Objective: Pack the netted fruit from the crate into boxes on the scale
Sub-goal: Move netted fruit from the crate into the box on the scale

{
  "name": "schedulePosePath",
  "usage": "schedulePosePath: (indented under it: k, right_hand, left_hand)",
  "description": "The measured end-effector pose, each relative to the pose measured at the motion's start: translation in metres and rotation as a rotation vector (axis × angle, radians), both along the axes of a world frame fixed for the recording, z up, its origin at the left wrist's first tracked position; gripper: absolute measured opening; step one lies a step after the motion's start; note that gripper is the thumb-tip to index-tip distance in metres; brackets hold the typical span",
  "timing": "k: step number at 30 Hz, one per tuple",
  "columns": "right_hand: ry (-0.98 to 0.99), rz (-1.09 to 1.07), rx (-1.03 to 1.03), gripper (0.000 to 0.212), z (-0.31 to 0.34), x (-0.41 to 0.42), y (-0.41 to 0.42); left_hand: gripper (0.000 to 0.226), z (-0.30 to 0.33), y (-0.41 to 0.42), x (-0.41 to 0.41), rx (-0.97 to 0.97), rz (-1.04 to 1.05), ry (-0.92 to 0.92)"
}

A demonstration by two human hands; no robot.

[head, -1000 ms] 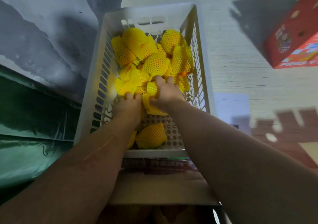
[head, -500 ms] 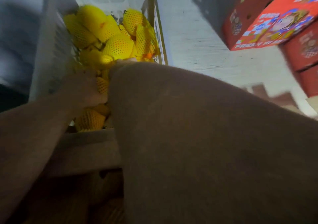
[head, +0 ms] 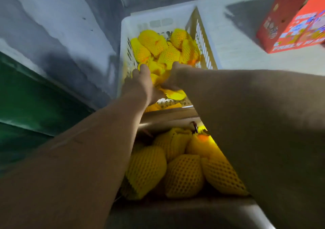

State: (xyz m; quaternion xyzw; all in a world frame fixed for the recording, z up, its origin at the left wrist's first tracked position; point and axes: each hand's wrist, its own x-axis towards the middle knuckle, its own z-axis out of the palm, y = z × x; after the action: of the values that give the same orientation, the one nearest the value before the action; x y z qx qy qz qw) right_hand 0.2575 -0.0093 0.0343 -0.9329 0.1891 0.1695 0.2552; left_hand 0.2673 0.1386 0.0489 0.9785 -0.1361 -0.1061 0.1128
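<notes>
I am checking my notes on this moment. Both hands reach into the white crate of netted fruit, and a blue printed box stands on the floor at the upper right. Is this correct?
Not quite: the head view shows the printed box at the upper right is red, not blue. The rest holds: the left hand and right hand both reach into the white crate of netted fruit.

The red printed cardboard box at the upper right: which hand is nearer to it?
Right. The right hand is in the white plastic crate, on the red printed cardboard box's side; the left hand is farther.
</notes>
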Motion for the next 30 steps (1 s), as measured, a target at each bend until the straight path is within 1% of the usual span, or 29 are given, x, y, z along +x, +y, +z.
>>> schedulePosePath:
  k: [1, 3, 5, 7, 9, 11, 14, 16, 17, 19, 21, 23, 25, 28, 30]
  right_hand:
    - [-0.011, -0.029, 0.010, 0.079, 0.007, -0.007, 0.002]
    - [-0.058, -0.073, -0.007, 0.081, 0.015, -0.026, 0.006]
    - [-0.120, -0.119, -0.030, 0.085, 0.025, -0.048, 0.011]
    - [-0.215, -0.168, 0.003, 0.092, 0.038, -0.069, 0.015]
    - [-0.301, -0.214, 0.025, 0.094, 0.057, -0.092, 0.021]
    - [-0.327, -0.232, 0.001, 0.089, 0.074, -0.114, 0.030]
    - [-0.350, -0.311, -0.085, 0.070, 0.099, -0.149, 0.048]
    - [-0.408, -0.362, -0.074, 0.062, 0.112, -0.172, 0.060]
    - [-0.453, -0.363, -0.004, 0.063, 0.116, -0.183, 0.064]
    - [-0.550, -0.351, 0.245, 0.064, 0.125, -0.207, 0.073]
    - [-0.615, -0.389, 0.481, 0.052, 0.128, -0.234, 0.080]
    - [-0.641, -0.454, 0.616, 0.040, 0.123, -0.258, 0.088]
    - [-0.636, -0.525, 0.658, 0.040, 0.113, -0.277, 0.096]
    - [-0.683, -0.599, 0.608, 0.047, 0.095, -0.294, 0.105]
    - [-0.717, -0.679, 0.666, 0.044, 0.090, -0.297, 0.107]
  left_hand:
    - [0.075, 0.005, 0.003, -0.007, -0.002, -0.007, -0.031]
    - [0.071, 0.018, 0.010, -0.025, -0.064, -0.037, -0.095]
    - [0.070, 0.030, 0.018, -0.045, -0.158, -0.041, -0.157]
    - [0.072, 0.041, 0.029, -0.068, -0.259, -0.026, -0.218]
    - [0.073, 0.052, 0.041, -0.089, -0.366, -0.027, -0.267]
    - [0.073, 0.065, 0.054, -0.109, -0.438, -0.051, -0.300]
    - [0.071, 0.081, 0.070, -0.135, -0.542, -0.016, -0.317]
    - [0.070, 0.088, 0.079, -0.155, -0.683, 0.053, -0.277]
    - [0.069, 0.089, 0.083, -0.165, -0.795, 0.073, -0.237]
    - [0.068, 0.090, 0.091, -0.187, -0.993, 0.087, -0.161]
    - [0.067, 0.085, 0.101, -0.206, -1.086, 0.116, -0.096]
    - [0.068, 0.077, 0.108, -0.222, -1.144, 0.154, 0.014]
    - [0.067, 0.071, 0.108, -0.236, -1.184, 0.201, 0.128]
    - [0.065, 0.073, 0.099, -0.248, -1.166, 0.214, 0.158]
    - [0.062, 0.079, 0.093, -0.248, -1.135, 0.194, 0.173]
